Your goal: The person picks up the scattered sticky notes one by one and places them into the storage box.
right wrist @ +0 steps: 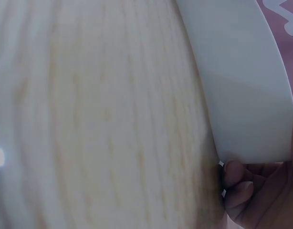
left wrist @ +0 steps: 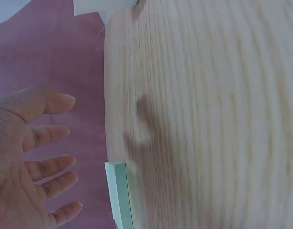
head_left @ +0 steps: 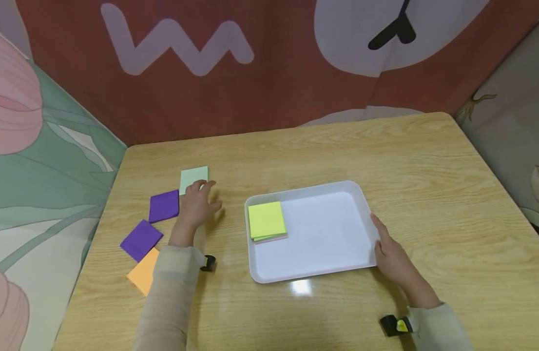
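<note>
Hands at sticky pads and tray.
Left hand [head_left: 196, 204], fingers spread and empty, hovers at the pale green pad [head_left: 193, 177]; right hand [head_left: 394, 261] rests flat against the white tray [head_left: 322, 273], near edge on the table [head_left: 427, 170].

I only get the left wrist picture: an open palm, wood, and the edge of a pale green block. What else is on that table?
Observer: A white tray sits mid-table, with a yellow-green pad in its left corner.
Operator: And the other hand?
Observer: The right hand rests against the tray's right rim.
Operator: Any more pads?
Observer: Two purple pads and an orange pad lie left of the left hand, which hovers by the pale green pad.
</note>
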A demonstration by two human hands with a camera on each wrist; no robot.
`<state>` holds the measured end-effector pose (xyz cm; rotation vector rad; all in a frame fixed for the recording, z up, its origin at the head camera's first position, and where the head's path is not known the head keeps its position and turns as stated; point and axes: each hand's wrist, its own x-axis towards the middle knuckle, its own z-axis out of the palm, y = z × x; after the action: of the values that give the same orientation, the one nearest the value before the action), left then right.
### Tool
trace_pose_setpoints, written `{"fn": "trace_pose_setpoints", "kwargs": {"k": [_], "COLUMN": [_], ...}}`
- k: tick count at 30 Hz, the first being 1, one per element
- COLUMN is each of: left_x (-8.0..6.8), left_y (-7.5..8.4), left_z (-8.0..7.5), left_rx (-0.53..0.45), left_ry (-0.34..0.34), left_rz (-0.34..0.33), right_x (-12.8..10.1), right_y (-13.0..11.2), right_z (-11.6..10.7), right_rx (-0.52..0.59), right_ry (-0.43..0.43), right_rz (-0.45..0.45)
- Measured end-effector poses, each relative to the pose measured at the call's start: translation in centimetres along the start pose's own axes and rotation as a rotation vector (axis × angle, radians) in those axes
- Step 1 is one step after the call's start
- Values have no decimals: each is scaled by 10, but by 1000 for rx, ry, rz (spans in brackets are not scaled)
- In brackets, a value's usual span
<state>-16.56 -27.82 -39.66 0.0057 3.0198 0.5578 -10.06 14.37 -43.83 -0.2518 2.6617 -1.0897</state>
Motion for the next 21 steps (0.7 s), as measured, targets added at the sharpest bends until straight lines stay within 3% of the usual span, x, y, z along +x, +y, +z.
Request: {"fn": "trace_pose_setpoints", "kwargs": {"k": [14,21], "left_x": [9,13], "left_y": [-8,-13], "left_z": [1,2], "left_rx": [-23,-16], "left_ry": [-10,-24], "left_rz": [-22,-65], "right_x": [-1,-1], "right_y": [-1,-1], "right_z": [1,1], "right_rx": [-12,-20], "right_ry": [9,17], "right_rz": [7,10]}}
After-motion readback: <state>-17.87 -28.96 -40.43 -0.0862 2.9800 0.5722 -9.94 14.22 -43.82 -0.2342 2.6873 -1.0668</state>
